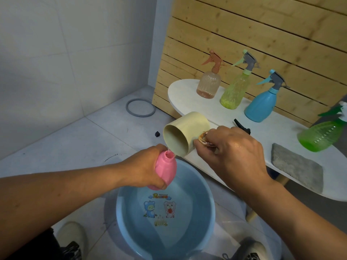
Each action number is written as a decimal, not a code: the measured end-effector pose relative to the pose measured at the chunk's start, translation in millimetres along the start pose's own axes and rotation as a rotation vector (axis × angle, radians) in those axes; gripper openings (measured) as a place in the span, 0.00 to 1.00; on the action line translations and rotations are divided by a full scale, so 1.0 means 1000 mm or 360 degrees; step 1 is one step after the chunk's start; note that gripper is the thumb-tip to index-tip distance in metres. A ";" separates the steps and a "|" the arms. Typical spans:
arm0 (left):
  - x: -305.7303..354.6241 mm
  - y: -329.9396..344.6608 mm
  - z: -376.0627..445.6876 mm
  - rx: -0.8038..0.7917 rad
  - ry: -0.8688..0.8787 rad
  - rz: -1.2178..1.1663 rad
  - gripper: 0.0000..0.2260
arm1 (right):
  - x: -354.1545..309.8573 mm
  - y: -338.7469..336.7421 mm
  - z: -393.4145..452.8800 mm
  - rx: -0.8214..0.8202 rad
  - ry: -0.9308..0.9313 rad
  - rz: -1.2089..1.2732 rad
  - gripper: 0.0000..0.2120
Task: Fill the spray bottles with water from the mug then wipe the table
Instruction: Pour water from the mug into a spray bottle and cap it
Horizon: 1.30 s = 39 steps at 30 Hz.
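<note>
Two hands work over the blue basin [206,201] on the floor. My left hand [148,169] is wrapped round the pink bottle [166,170], open neck up and tilted. My right hand [234,147] grips the cream mug [185,134] by its gold handle, tipped so its lip touches the neck; a thin stream of water runs in. On the white table [187,91] at right stand the peach bottle [208,84], yellow bottle [233,91], blue bottle [261,106] and green bottle [323,136], sprayers on. Near them lies a grey cloth [296,167]. A black sprayer [242,125] shows just behind my right hand.
</note>
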State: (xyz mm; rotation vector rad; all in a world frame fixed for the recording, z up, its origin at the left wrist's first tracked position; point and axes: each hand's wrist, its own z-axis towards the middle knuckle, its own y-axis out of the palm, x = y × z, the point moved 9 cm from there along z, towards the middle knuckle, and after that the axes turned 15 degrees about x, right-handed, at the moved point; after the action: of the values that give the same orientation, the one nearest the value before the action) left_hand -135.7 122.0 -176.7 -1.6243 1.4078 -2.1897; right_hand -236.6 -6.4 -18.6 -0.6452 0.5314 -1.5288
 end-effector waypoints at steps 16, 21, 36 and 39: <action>-0.002 -0.001 0.004 0.0045 0.0022 -0.0083 0.37 | -0.007 -0.006 0.001 0.0064 -0.0113 -0.0039 0.20; 0.000 -0.001 0.007 0.0068 0.0067 -0.0142 0.41 | 0.000 -0.008 0.003 0.0058 0.0060 0.0083 0.19; 0.012 -0.017 0.007 0.0209 -0.0046 -0.0569 0.39 | 0.074 0.088 -0.016 -0.0494 0.1554 0.1167 0.21; 0.016 -0.016 0.002 0.0222 -0.0043 -0.0624 0.39 | 0.078 0.133 -0.041 -0.0732 0.1620 0.1179 0.19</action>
State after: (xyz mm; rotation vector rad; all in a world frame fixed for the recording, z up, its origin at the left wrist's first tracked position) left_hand -134.0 121.5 -154.3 -2.0062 0.9668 -2.3838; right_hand -167.9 -94.4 -132.2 0.0885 1.7101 -0.9149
